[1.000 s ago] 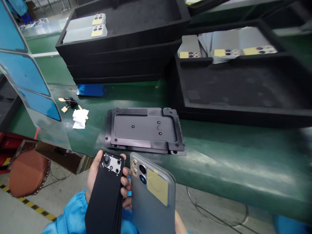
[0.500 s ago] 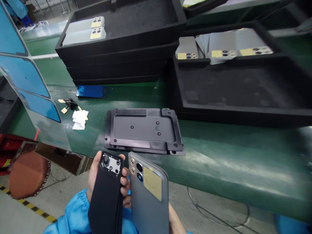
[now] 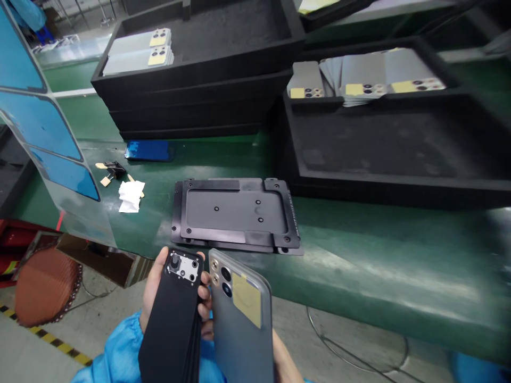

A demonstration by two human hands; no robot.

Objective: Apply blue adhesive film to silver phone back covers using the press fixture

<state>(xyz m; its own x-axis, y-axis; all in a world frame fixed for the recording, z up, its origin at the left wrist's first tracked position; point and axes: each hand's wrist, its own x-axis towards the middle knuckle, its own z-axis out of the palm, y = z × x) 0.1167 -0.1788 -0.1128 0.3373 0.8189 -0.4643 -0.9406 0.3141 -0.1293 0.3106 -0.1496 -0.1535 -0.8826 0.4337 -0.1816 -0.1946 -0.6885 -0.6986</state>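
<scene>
My left hand is wrapped round a stack of black phone back panels, whose top one shows a silver camera plate. Beside it, my right hand holds a grey phone back panel with camera lenses and a yellow sticker; the fingers behind it are mostly hidden. Just beyond both hands, a dark metal fixture with a shallow rectangular recess lies on the green table.
Stacked black trays stand at the back left, another black tray at the right, both with grey panels. A blue-filmed piece, a black clip and white paper lie left. A round stool stands lower left.
The grey panel in my right hand has shifted slightly left. The black stack in my left hand has tilted a little, its lower end moving left.
</scene>
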